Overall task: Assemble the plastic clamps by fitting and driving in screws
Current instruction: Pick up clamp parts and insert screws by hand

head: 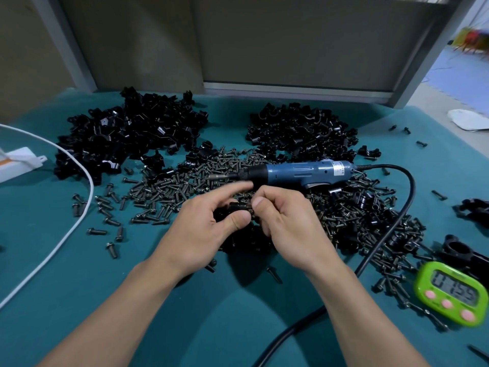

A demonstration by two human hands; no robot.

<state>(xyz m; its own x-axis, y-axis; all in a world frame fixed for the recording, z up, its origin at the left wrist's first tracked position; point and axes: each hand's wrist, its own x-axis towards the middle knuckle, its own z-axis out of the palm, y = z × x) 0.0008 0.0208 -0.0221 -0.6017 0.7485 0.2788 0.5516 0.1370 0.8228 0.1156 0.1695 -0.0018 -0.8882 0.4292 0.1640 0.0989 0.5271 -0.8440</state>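
Note:
My left hand (203, 223) grips a black plastic clamp (238, 207) over the middle of the table. My right hand (288, 221) pinches a screw at the clamp's right end; the screw is mostly hidden by my fingers. A blue electric screwdriver (296, 172) lies on its side just beyond my hands, bit pointing left. Loose dark screws (164, 192) are strewn around and under my hands. Two heaps of black clamp halves sit behind, one at the left (127, 136) and one at the right (299, 131).
The screwdriver's black cable (383, 242) loops right and toward me. A green timer (452, 292) lies at the right edge beside assembled black clamps (473, 210). A white cable (79, 207) and white power strip (18, 162) lie at the left. The teal table (79, 300) meets a grey partition behind.

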